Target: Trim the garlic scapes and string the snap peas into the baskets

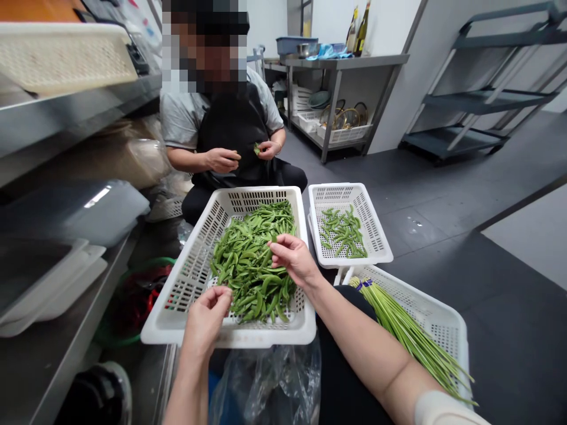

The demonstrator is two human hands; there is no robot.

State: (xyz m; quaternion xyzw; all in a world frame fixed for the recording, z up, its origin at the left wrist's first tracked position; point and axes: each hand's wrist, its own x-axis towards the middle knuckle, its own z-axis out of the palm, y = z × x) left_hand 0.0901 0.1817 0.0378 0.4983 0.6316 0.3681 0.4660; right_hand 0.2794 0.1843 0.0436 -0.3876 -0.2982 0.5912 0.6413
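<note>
Dark floor (420, 260) lies beyond the right hand (295, 260) above green pods (252, 254).

Room over pods (254, 254) — basket (248, 338) around

Light is bright, edges stretched and blurred.

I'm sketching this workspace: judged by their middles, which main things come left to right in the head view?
Cream perforated plastic basket, the person's bare left hand, heap of slender green pods, the person's bare right hand, white perforated plastic basket with scattered pods, dark grey three-shelf trolley.
</note>
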